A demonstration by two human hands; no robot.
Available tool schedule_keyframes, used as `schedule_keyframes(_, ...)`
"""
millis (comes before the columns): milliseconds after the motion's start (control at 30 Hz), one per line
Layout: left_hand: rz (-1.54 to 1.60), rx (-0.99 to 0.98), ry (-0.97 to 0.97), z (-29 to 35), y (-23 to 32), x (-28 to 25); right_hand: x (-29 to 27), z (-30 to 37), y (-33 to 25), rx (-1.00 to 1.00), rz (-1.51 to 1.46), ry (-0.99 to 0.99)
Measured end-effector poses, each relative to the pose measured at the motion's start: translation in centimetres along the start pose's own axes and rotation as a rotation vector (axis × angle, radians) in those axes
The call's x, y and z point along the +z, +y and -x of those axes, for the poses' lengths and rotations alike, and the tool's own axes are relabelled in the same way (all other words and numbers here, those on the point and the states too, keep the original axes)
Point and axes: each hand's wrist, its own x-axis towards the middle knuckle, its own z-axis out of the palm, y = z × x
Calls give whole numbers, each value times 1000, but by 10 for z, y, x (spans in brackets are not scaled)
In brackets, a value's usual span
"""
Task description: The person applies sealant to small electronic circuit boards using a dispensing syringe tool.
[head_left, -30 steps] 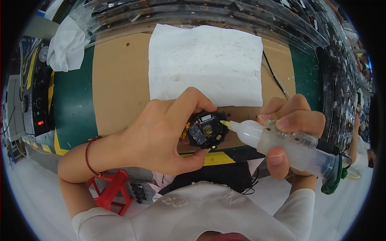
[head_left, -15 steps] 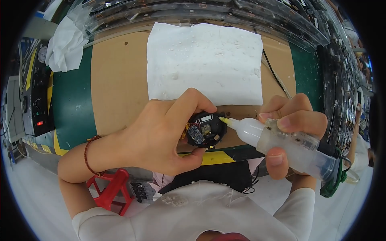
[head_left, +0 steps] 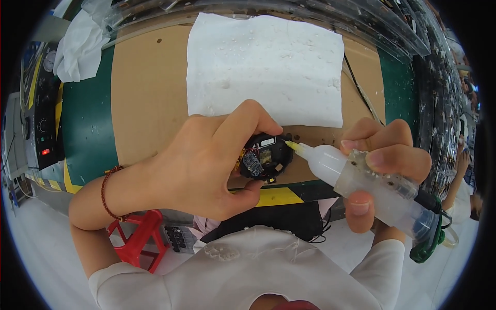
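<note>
Between the thumb and fingers of my left hand [head_left: 206, 160] is a round black housing [head_left: 279, 157], its open side facing up. Wires, a small circuit board and a pale rectangular part show inside it. My right hand [head_left: 387, 160] is closed around a translucent glue-dispensing syringe [head_left: 374, 188] filled with white material. The yellow-green needle tip [head_left: 293, 145] points at the housing's upper right rim; whether it touches is too fine to tell. A green cap with a hose closes the syringe's rear end.
A white cloth [head_left: 263, 72] dotted with clear blobs lies on the brown board [head_left: 147, 103]. At the left stands a black control box [head_left: 44, 121] with a gauge and red light. Crumpled white tissue [head_left: 80, 49] lies behind it. Clear trays [head_left: 372, 26] line the back; a red stool [head_left: 137, 237] is below.
The syringe tip has shifted slightly right and up along the housing's rim, from lying over it to its edge. The whole view has tilted a little; both hands keep their grip.
</note>
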Motion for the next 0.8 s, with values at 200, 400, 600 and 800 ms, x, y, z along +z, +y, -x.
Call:
schedule_keyframes(200, 24, -34, -7, 1, -1, 1, 7, 5, 0, -55, 106, 68)
schedule_keyframes(400, 39, -19, 21, 2, -2, 4, 6, 10, -4, 78, 108, 85)
schedule_keyframes(600, 8, -6, 24, 2, -2, 3, 15, 13, -1, 198, -47, 192)
schedule_keyframes(800, -8, -17, 7, 3, -1, 3, 15, 15, -4, 256, -63, 271)
